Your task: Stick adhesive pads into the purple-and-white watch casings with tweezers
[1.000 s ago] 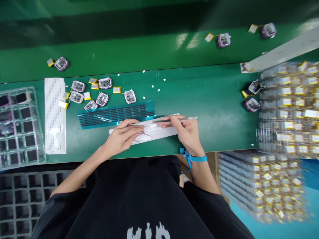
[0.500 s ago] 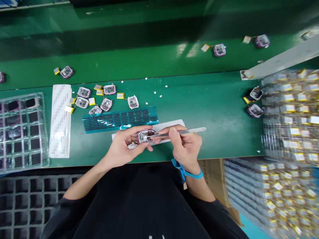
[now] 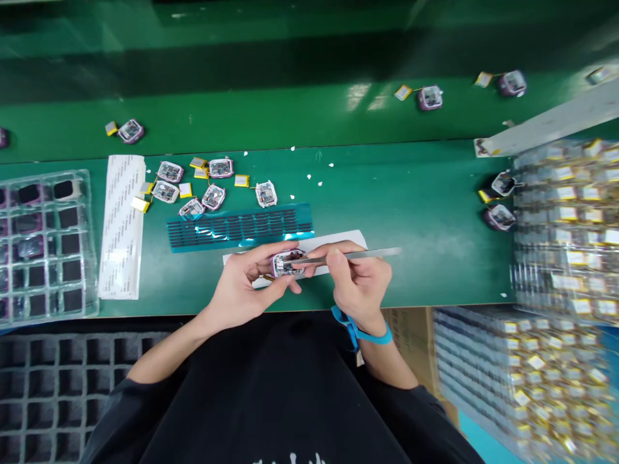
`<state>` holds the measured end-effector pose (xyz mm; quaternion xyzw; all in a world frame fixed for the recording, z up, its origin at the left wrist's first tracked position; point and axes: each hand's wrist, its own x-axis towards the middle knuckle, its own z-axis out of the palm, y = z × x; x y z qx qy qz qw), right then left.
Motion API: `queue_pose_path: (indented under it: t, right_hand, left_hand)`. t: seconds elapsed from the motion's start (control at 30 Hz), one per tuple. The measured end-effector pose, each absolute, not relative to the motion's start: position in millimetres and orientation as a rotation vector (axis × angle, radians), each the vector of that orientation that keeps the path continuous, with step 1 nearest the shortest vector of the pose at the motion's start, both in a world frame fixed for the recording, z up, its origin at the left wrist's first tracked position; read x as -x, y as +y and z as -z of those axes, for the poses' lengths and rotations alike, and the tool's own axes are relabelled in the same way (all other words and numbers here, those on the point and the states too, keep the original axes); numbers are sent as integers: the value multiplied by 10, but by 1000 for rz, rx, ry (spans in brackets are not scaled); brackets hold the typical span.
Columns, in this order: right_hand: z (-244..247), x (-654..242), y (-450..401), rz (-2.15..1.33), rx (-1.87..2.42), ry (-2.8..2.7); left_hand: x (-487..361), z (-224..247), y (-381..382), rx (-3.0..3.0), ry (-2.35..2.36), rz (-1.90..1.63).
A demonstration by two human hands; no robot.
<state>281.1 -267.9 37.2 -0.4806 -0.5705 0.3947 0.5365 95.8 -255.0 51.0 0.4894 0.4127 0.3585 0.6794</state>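
Between its thumb and fingers, my left hand grips an opened smartwatch case, its inner circuit parts facing up. My right hand is closed on metal tweezers, with their tips inside the case. A blue band circles my right wrist. Under both hands lies a white sheet, partly covered. Just beyond is a teal film strip with rows of dark strips. Several open watch cases with yellow-edged batteries lie behind it.
At left are a clear tray of watch parts, a white printed strip and a dark foam tray lower down. Stacked clear trays with batteries stand at right, beside a pale metal bar. More watch cases sit on the far green surface.
The view has shifted slightly, so the bench items appear a little further right. Inside the case the tweezer tips have moved slightly; both hands keep their holds.
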Motion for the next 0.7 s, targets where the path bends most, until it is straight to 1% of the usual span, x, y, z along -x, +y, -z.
queue_pose_path:
  t: [0.33, 0.47, 0.53, 0.6, 0.7]
  right_hand:
    - [-356, -2768, -2718, -889, 1178, -1421]
    - [-326, -2833, -2752, -848, 1091, -1473]
    - [-311, -2954, -2716, -762, 1052, -1433]
    - [-296, -3116, -2625, -663, 1113, -1421]
    - [-244, -3348, -2420, -674, 1287, -1654]
  left_hand:
    - [-900, -530, -2574, -1128, 946, -812]
    - [-863, -506, -2589, -1191, 934, -799]
    - [-850, -479, -2578, -1272, 957, -785]
    - [-846, -441, -2529, -1412, 1009, -794]
    - [-863, -362, -2359, -1782, 1051, -829]
